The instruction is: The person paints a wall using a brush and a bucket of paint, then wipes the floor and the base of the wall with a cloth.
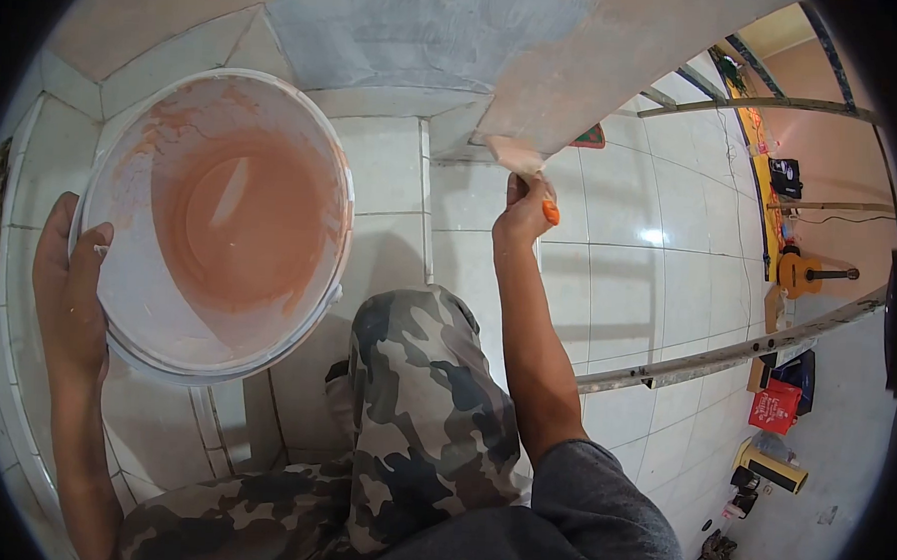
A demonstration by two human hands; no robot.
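Observation:
My left hand (73,289) grips the rim of a white bucket (132,296), with the thumb inside and the fingers around the outside. The bucket tilts toward me, and peach-orange paint (256,222) lies in it, with smears up the inner wall. My right hand (527,208) is closed on a paintbrush (550,210) with an orange handle. The brush's bristles, coated in peach paint, touch the lower edge of the wall (567,80) near its corner. That wall end is peach, while the face beside it (399,33) is patchy grey-white.
White tiles (618,287) cover the floor and the step where I crouch. A metal frame (705,356) like scaffolding stands at the right. Farther off are a guitar (797,275), a red bag (773,406) and a yellow-black box (773,466).

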